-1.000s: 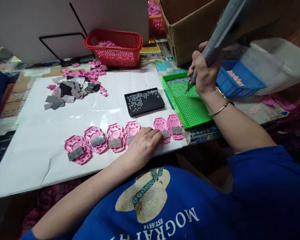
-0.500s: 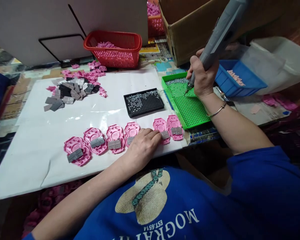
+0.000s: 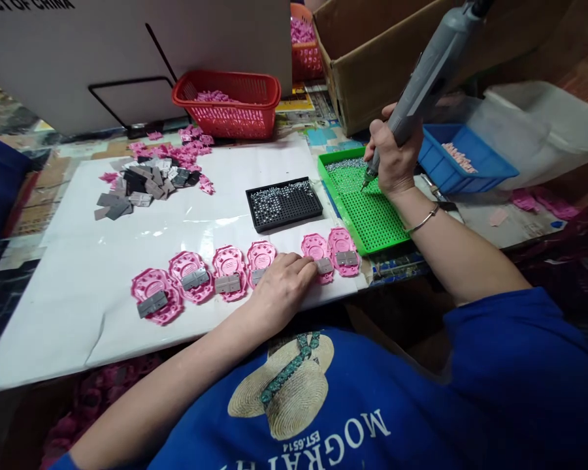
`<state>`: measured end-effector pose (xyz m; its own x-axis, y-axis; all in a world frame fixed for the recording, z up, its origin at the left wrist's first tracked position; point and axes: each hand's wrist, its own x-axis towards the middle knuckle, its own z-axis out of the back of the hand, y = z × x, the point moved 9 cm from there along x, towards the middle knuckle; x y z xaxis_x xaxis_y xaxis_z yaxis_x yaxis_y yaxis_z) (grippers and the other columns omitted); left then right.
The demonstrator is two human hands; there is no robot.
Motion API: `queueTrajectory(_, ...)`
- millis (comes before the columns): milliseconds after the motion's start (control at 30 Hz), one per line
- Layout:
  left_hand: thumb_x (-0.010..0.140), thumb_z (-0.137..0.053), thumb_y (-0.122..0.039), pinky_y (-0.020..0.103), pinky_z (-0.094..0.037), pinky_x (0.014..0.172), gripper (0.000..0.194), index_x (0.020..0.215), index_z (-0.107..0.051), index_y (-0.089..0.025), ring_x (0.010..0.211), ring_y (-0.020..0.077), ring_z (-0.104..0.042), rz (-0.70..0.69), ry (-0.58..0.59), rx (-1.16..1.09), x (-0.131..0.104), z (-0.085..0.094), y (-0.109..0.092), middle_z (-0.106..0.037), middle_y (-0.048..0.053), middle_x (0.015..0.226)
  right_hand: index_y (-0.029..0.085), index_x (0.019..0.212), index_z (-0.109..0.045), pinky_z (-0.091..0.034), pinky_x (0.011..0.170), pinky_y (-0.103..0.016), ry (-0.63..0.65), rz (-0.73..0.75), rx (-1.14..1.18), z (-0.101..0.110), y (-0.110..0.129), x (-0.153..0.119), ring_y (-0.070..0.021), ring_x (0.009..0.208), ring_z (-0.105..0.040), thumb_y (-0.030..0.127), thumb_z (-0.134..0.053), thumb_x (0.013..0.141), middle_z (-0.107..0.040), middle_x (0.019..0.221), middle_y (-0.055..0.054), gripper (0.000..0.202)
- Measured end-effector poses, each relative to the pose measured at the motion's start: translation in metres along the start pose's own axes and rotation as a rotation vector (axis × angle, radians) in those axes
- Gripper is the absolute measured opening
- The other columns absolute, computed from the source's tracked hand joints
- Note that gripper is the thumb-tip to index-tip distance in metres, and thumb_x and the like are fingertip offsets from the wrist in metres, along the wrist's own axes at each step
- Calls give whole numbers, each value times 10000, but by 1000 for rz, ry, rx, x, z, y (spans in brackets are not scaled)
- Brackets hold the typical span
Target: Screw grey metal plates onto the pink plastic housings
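Note:
My right hand is closed around a grey electric screwdriver, tilted with its bit pointing down. The bit's tip is at the green perforated tray, which has small screws gathered along its far end. A row of pink plastic casings lies along the front of the table, grey plates on those I can see. My left hand rests over this row with bent fingers held together. Its fingertips meet the edge of a pink casing near its grey plate; whatever is under the palm is hidden.
A black perforated tray of screws lies mid-table. Behind it are a heap of grey plates and pink pieces, and a red basket. A cardboard box, a blue bin and a whitish tub stand right.
The view has shifted slightly, so the table's things sit a little lower and further right. Both hands hold nearly the same pose, the screwdriver bit still at the green tray.

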<state>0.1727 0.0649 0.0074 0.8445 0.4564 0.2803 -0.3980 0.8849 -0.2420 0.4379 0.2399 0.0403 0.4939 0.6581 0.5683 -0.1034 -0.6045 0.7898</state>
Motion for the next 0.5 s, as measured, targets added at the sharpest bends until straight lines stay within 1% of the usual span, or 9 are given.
queueTrajectory(67, 954, -435, -71, 351, -486, 827, 163, 964, -581, -142, 899, 205, -582, 6, 3, -6, 0, 0, 0, -676, 92, 951, 422, 924, -488, -218, 557, -350, 4, 38, -25, 2, 0, 2, -127, 524, -333, 651, -789, 583, -539, 571, 171, 509)
queueTrajectory(133, 955, -432, -68, 349, -485, 829, 165, 956, -580, -140, 913, 208, -584, 6, 3, -11, 0, 1, 0, -675, 96, 953, 433, 943, -493, -216, 573, -349, 56, 61, -45, 0, 2, 3, -134, 539, -351, 663, -754, 636, -551, 571, 169, 464)
queueTrajectory(300, 959, -436, -74, 342, -478, 828, 159, 935, -581, -136, 907, 207, -585, 6, 7, -1, 1, 1, 1, -673, 99, 955, 453, 994, -464, -202, 579, -353, 134, 64, -45, -4, -1, 5, -149, 526, -341, 672, -704, 690, -538, 536, 168, 445)
queueTrajectory(400, 958, -436, -70, 338, -475, 822, 158, 933, -578, -134, 900, 206, -584, 0, -4, 1, 1, 2, 1, -673, 97, 950, 441, 1015, -435, -227, 587, -339, 208, 71, -49, -10, -3, 5, -145, 519, -358, 662, -676, 734, -551, 552, 176, 431)
queueTrajectory(433, 958, -436, -69, 337, -475, 818, 157, 932, -577, -133, 896, 206, -583, -2, -6, -1, 1, 2, 1, -672, 96, 946, 428, 1012, -433, -239, 584, -331, 220, 80, -46, -11, 0, 4, -140, 521, -362, 657, -684, 736, -552, 554, 173, 438)
queueTrajectory(500, 960, -431, -69, 334, -472, 812, 158, 936, -573, -134, 887, 204, -578, -4, -2, -10, 1, 1, 1, -670, 91, 932, 403, 984, -445, -263, 556, -317, 181, 103, -43, -11, 11, 3, -128, 506, -354, 638, -724, 718, -539, 555, 162, 452)
